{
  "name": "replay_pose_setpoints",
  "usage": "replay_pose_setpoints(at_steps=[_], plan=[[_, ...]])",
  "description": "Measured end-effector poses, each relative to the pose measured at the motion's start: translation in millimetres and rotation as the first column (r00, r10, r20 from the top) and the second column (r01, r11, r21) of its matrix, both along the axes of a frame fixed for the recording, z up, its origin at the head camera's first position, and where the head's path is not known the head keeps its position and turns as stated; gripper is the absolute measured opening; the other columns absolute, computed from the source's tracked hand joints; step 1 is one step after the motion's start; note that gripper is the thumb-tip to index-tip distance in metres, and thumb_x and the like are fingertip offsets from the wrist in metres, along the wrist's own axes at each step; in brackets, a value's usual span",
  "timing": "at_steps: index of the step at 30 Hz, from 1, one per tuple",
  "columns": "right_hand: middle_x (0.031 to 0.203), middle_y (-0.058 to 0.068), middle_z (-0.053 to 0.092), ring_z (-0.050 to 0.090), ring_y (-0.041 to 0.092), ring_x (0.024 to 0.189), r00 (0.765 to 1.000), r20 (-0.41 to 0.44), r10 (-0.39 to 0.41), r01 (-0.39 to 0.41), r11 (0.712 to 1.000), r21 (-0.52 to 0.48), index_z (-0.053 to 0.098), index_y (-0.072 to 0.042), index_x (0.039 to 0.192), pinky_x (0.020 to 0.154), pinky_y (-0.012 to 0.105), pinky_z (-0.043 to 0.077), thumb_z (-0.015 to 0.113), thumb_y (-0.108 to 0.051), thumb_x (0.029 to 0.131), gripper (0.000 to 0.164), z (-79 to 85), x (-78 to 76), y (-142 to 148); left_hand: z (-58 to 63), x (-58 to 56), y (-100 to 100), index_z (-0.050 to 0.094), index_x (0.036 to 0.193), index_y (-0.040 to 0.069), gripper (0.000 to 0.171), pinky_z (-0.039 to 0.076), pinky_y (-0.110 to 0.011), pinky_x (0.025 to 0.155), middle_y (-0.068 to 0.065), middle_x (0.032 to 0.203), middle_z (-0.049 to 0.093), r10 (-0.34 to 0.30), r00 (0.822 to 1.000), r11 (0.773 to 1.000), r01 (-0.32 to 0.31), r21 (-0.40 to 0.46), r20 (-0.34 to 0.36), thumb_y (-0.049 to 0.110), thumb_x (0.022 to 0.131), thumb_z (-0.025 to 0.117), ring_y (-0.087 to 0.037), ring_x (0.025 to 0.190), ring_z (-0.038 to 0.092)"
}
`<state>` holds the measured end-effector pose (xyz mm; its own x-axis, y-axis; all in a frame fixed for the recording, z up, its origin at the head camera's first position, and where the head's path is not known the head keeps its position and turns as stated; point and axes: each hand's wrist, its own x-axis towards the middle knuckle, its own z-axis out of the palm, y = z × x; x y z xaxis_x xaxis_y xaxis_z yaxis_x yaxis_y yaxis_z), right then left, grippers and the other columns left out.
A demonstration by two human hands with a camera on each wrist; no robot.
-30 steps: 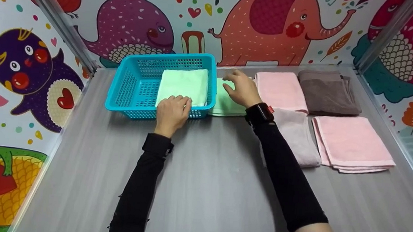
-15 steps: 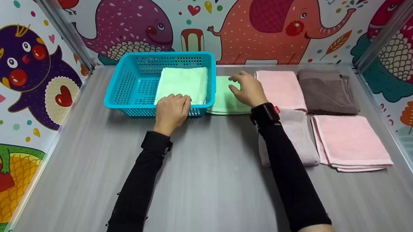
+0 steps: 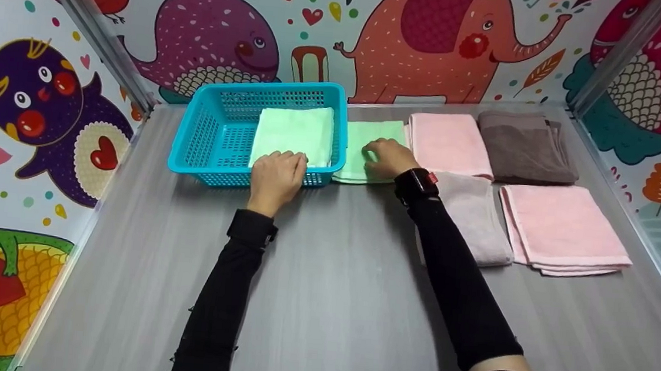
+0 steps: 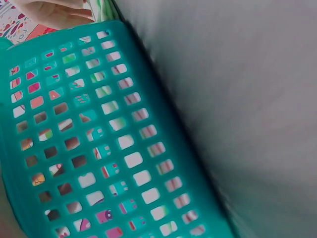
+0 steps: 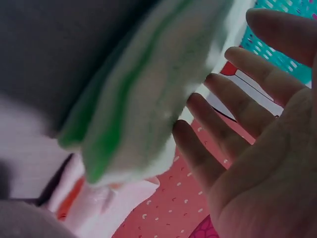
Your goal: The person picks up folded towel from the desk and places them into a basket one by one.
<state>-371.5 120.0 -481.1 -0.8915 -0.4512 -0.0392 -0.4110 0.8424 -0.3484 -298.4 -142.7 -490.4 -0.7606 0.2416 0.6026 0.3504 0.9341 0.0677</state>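
A blue perforated plastic basket [image 3: 213,173] stands at the back left, with a folded pale-green towel [image 3: 296,135] inside on its right half. My left hand [image 3: 276,178] grips the basket's front rim, its fingers folded over the edge. Beside the basket's right wall lies another folded green towel [image 3: 373,130] on the table. Over that towel is my right hand [image 3: 390,156], palm down. In the right wrist view its fingers [image 5: 237,99] are nearly straight, and the fingertips meet the top of the striped-edged green towel [image 5: 153,84].
Folded pink [image 3: 449,144] and brown [image 3: 525,148] towels lie along the back right. In front of them are a pale grey-pink towel [image 3: 472,226] and another pink towel [image 3: 566,227]. Cartoon-printed walls [image 3: 312,36] close off the back and sides of the grey table [image 3: 321,303].
My right hand has lowered onto the green towel beside the basket, coming slightly toward me. The left hand and basket have stayed in place.
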Motion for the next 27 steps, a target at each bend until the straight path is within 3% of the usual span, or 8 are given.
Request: replay_pose_setpoints(at_steps=[6,11,17,20,24,27], plan=[[0.122,0.014,0.06,0.054,0.037,0.113,1.0,-0.021,0.013,-0.012,0.999,0.053,0.066,-0.009,0.119,0.09,0.053,0.045,0.064,-0.016,0.084,0.036,-2.6,5.4,-2.0,-0.1,0.2,0.2,0.04,0.054,0.014,0.049,0.036,-0.04,0.046,-0.005,0.05,0.044,0.0,1.0,1.0,0.0,-0.001,-0.007,0.031,0.1,0.039,-0.026,0.047,0.046],[0.109,0.014,0.062,0.058,0.036,0.101,0.998,-0.06,0.03,-0.025,0.996,0.087,0.07,-0.009,0.11,0.08,0.053,0.048,0.064,-0.017,0.085,0.027,0.9,19.1,-3.8,0.9,0.6,0.0,0.04,0.054,0.014,0.049,0.036,-0.04,0.046,-0.005,0.051,0.044,0.001,1.0,1.0,-0.001,-0.002,-0.009,0.031,0.1,0.039,-0.026,0.048,0.047],[0.099,0.012,0.068,0.063,0.033,0.09,0.989,-0.114,0.09,-0.076,0.99,0.121,0.075,-0.01,0.095,0.074,0.051,0.051,0.066,-0.018,0.083,0.017,6.5,47.0,-6.5,2.0,0.9,0.4,0.039,0.054,0.015,0.05,0.037,-0.04,0.047,-0.005,0.051,0.044,0.006,1.0,1.0,-0.006,-0.013,0.002,0.031,0.101,0.037,-0.026,0.048,0.047],[0.087,0.01,0.069,0.064,0.03,0.079,0.984,-0.141,0.111,-0.092,0.987,0.132,0.073,-0.008,0.081,0.069,0.048,0.051,0.065,-0.017,0.081,0.012,8.0,63.9,-7.8,2.0,0.5,0.2,0.039,0.055,0.015,0.05,0.035,-0.04,0.047,-0.005,0.052,0.043,0.007,1.0,1.0,-0.007,-0.018,0.017,0.032,0.102,0.036,-0.026,0.048,0.046],[0.07,0.008,0.065,0.061,0.027,0.064,0.974,-0.183,0.136,-0.108,0.983,0.151,0.061,-0.009,0.06,0.06,0.046,0.05,0.063,-0.015,0.078,0.019,7.5,87.8,-8.9,1.7,0.5,-0.2,0.039,0.055,0.014,0.05,0.034,-0.039,0.046,-0.005,0.051,0.042,0.004,0.999,1.0,-0.004,-0.016,0.036,0.032,0.102,0.034,-0.025,0.048,0.045],[0.065,0.007,0.064,0.061,0.027,0.06,0.96,-0.233,0.158,-0.123,0.98,0.159,0.058,-0.011,0.055,0.056,0.047,0.049,0.063,-0.014,0.076,0.022,6.8,104.7,-8.5,1.8,0.8,0.3,0.04,0.055,0.014,0.05,0.035,-0.04,0.046,-0.005,0.052,0.043,0.002,0.999,1.0,-0.002,-0.017,0.038,0.032,0.102,0.034,-0.025,0.048,0.046]])
